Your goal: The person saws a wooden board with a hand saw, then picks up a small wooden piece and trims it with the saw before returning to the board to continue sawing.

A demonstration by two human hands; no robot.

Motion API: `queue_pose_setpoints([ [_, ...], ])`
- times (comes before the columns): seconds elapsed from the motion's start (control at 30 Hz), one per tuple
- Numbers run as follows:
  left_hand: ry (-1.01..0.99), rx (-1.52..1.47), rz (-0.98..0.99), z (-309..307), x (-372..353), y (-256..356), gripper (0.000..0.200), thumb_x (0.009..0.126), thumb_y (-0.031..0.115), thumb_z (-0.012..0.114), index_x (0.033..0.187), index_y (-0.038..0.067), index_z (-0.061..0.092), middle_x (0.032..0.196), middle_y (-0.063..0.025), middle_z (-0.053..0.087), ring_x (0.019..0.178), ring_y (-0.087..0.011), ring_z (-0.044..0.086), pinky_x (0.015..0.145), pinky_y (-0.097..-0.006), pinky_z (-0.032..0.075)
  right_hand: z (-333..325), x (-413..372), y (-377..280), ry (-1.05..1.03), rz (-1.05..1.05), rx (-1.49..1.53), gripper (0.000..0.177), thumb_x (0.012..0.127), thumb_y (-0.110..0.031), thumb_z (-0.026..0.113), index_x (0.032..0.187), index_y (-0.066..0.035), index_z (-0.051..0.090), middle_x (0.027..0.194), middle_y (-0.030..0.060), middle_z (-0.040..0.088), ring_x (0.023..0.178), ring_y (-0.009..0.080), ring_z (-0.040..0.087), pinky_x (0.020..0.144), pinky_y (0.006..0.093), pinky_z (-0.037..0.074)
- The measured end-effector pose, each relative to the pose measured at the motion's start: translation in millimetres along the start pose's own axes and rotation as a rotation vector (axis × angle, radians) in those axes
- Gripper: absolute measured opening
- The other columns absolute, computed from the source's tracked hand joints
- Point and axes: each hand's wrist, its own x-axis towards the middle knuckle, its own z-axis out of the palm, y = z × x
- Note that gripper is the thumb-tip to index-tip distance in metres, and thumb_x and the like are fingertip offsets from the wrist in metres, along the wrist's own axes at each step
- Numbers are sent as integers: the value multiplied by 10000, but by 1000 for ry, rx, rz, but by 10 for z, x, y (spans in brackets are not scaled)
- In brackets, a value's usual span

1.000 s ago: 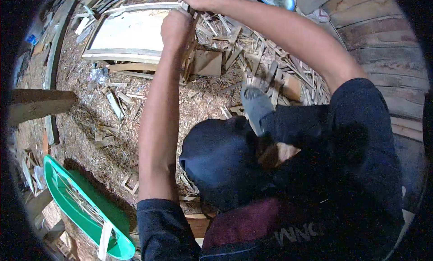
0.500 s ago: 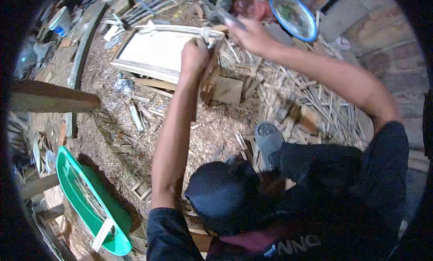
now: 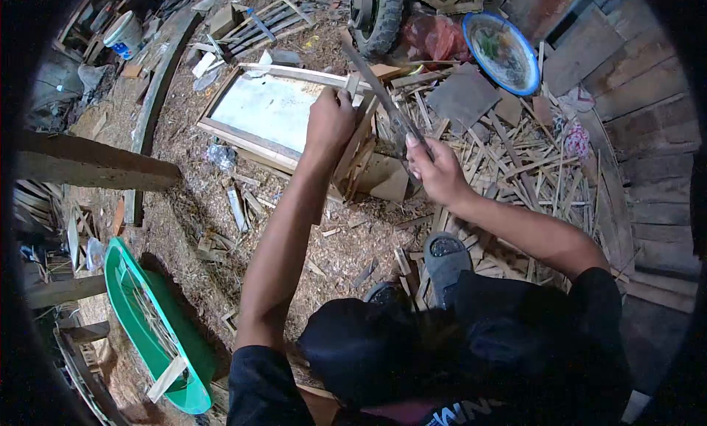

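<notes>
My left hand [image 3: 330,120] is closed on a short pale strip of wood [image 3: 353,82] at the corner of a wood-framed board [image 3: 254,106] with a white surface. Scattered sawdust lies on the board beside it. My right hand [image 3: 440,172] grips the handle of a hand saw [image 3: 377,87], its long grey blade slanting up and left, tapering toward the far end. The blade passes just right of the strip and overlaps the board's corner in this view. Beneath that corner stands a wooden block [image 3: 379,177], partly hidden by my left arm.
Loose wood offcuts [image 3: 515,157] cover the ground at right, near a blue-rimmed basin [image 3: 502,54] and a tyre [image 3: 379,21]. A wooden post [image 3: 96,161] juts in from the left. A green tub [image 3: 158,323] holding thin sticks lies lower left. My sandalled foot [image 3: 447,268] is below the block.
My right hand has drawn back toward me, down and right, with the saw. My left hand keeps its hold at the board's corner. The whole view has shifted slightly.
</notes>
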Motion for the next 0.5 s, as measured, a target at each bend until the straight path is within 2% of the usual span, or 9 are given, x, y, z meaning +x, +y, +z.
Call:
queue_pose_setpoints([
  [0.1, 25, -192, -51, -123, 97, 108, 359, 990, 254, 483, 1105, -69, 591, 902, -326, 661, 894, -500, 639, 783, -520, 499, -50, 302, -275, 6, -72, -83, 377, 995, -360, 606, 773, -59, 567, 623, -45, 501, 561, 60, 441, 507, 289, 358],
  [0.13, -25, -323, -181, -371, -38, 536, 346, 998, 255, 485, 1077, -64, 592, 878, -320, 660, 875, -500, 639, 761, -517, 494, -23, 418, -477, -16, -119, -83, 364, 987, -353, 621, 777, -60, 572, 628, -44, 509, 565, 59, 446, 509, 289, 362],
  [0.2, 131, -126, 60, -435, 204, 465, 336, 1030, 299, 492, 1008, -30, 558, 647, -97, 598, 509, -165, 570, 478, -323, 453, 57, 658, -927, -72, -214, -77, 341, 972, -339, 651, 786, -62, 583, 638, -40, 525, 575, 58, 458, 513, 289, 372],
  [0.23, 132, -187, 57, -593, 235, 609, 337, 1023, 316, 508, 1002, -15, 568, 648, -109, 595, 525, -174, 559, 503, -339, 452, 78, 834, -1096, -34, -273, -201, 270, 958, -284, 678, 836, -50, 618, 687, -25, 594, 615, 67, 546, 551, 264, 442],
  [0.27, 225, -221, 147, -746, 235, 770, 356, 1017, 334, 526, 930, -9, 569, 639, -123, 591, 553, -210, 553, 541, -370, 453, 94, 984, -1297, -32, -281, -127, 255, 954, -275, 685, 861, -43, 631, 716, -14, 620, 643, 74, 576, 576, 257, 464],
  [0.33, 161, -176, 75, -1241, 104, 1242, 384, 987, 327, 545, 927, -50, 586, 816, -304, 651, 797, -472, 651, 690, -505, 492, 333, 1144, -1960, -70, -268, 43, 233, 944, -256, 698, 911, -29, 659, 776, 8, 672, 700, 89, 634, 626, 244, 508],
  [0.4, 161, -59, -23, -1648, -58, 1646, 383, 985, 337, 549, 890, -32, 581, 747, -285, 637, 731, -471, 646, 648, -507, 490, 443, 1221, -2462, -154, -206, 85, 257, 933, -247, 712, 993, 2, 690, 872, 44, 717, 765, 97, 657, 679, 251, 526],
  [0.47, 213, -183, -10, -1971, -195, 1938, 352, 991, 316, 544, 867, -12, 572, 696, -279, 617, 678, -469, 630, 614, -509, 478, 520, 1193, -2828, -158, -257, 24, 269, 939, -256, 703, 993, 8, 696, 870, 36, 717, 768, 91, 648, 687, 257, 515],
  [0.5, 212, -146, -19, -2178, -263, 2102, 341, 990, 306, 547, 864, -10, 574, 670, -275, 607, 659, -471, 624, 596, -510, 472, 560, 1070, -3144, -226, -113, 40, 271, 941, -264, 696, 991, 2, 706, 870, 32, 718, 759, 83, 632, 685, 259, 500],
])
